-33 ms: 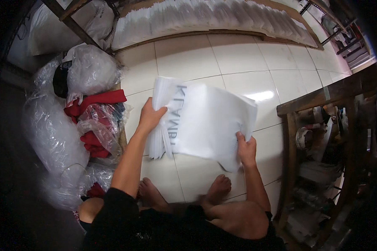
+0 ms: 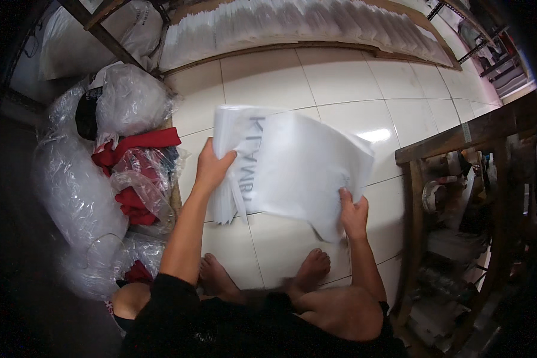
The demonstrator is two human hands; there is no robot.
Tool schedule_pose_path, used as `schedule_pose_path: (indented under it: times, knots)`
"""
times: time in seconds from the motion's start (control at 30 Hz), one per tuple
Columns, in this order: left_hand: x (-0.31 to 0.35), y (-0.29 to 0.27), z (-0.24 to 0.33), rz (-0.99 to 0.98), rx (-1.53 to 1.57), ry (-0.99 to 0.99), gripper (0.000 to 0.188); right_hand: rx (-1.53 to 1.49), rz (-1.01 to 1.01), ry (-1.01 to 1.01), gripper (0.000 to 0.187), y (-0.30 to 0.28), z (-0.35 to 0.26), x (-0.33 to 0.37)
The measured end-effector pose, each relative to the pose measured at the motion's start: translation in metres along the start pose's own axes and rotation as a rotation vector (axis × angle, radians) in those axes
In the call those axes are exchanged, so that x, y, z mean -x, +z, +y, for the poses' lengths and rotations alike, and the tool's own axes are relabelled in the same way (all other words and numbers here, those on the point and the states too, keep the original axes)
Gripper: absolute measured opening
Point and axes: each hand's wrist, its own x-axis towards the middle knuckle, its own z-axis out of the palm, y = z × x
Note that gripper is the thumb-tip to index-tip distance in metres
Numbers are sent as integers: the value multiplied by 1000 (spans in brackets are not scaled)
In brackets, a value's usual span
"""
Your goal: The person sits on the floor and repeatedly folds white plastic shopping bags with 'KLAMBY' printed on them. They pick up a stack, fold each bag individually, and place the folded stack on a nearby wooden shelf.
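Note:
A stack of white plastic bags with grey printing is lifted above the white tiled floor. My left hand grips the stack's left edge, thumb on top. My right hand pinches the lower right corner of the top bag, which is peeled away from the stack. My bare feet rest on the tiles just below the bags.
Clear plastic sacks with red garments are piled at my left. A long row of white bags on a board lies at the far side. A wooden shelf frame with clutter stands at my right.

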Motion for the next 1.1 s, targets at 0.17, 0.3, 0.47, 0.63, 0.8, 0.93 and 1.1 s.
schedule_pose_path:
  times: [0.17, 0.3, 0.47, 0.63, 0.8, 0.93, 1.1]
  knots:
    - [49, 8, -2, 342, 374, 237, 56, -366, 200, -202, 38, 16, -23, 29]
    - [66, 39, -21, 416, 445, 235, 62, -214, 116, -139, 41, 32, 3, 30]
    - [65, 38, -17, 411, 471, 134, 50, -133, 123, -183, 42, 38, 18, 21]
    - [47, 28, -8, 419, 476, 101, 39, -246, 272, -234, 31, 50, 17, 5]
    - [7, 16, -5, 428, 364, 103, 43, -85, 195, -378, 19, 26, -47, -29]
    - [-6, -17, 8, 346, 457, 16, 52, 315, -26, -450, 50, -1, -191, -29]
    - [29, -79, 78, 257, 594, -254, 52, 633, -164, -593, 46, -10, -367, 22]
